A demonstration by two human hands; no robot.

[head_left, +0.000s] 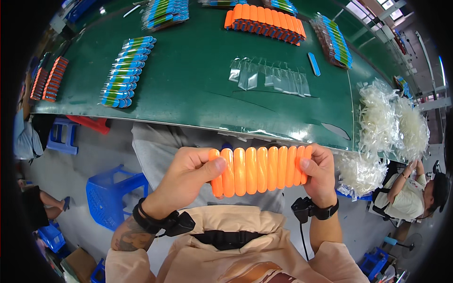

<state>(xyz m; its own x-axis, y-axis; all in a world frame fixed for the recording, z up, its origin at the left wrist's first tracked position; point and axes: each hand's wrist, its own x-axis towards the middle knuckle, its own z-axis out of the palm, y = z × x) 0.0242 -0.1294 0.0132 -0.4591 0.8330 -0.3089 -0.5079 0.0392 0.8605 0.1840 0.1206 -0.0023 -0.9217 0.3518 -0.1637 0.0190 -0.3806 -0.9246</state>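
Observation:
A fanned row of orange nail files (251, 170), flat strips with rounded ends, is stretched between my hands in front of my body, below the table's near edge. My left hand (185, 173) pinches the left end of the row, thumb on top. At the right end, my right hand (321, 175) grips the row the same way. Beyond them on the green table (188, 89) lie several small clear plastic sleeves (269, 78) in an overlapping line. A single blue nail file (314, 64) rests to their right.
Overlapping blue-and-green packs (126, 70) lie at left, with more at the back. An orange stack (266, 23) stands at the far middle. Heaps of clear plastic sleeves (377, 118) bulge at the right edge. A blue stool (115, 193) stands left; a co-worker (408, 193) sits at right.

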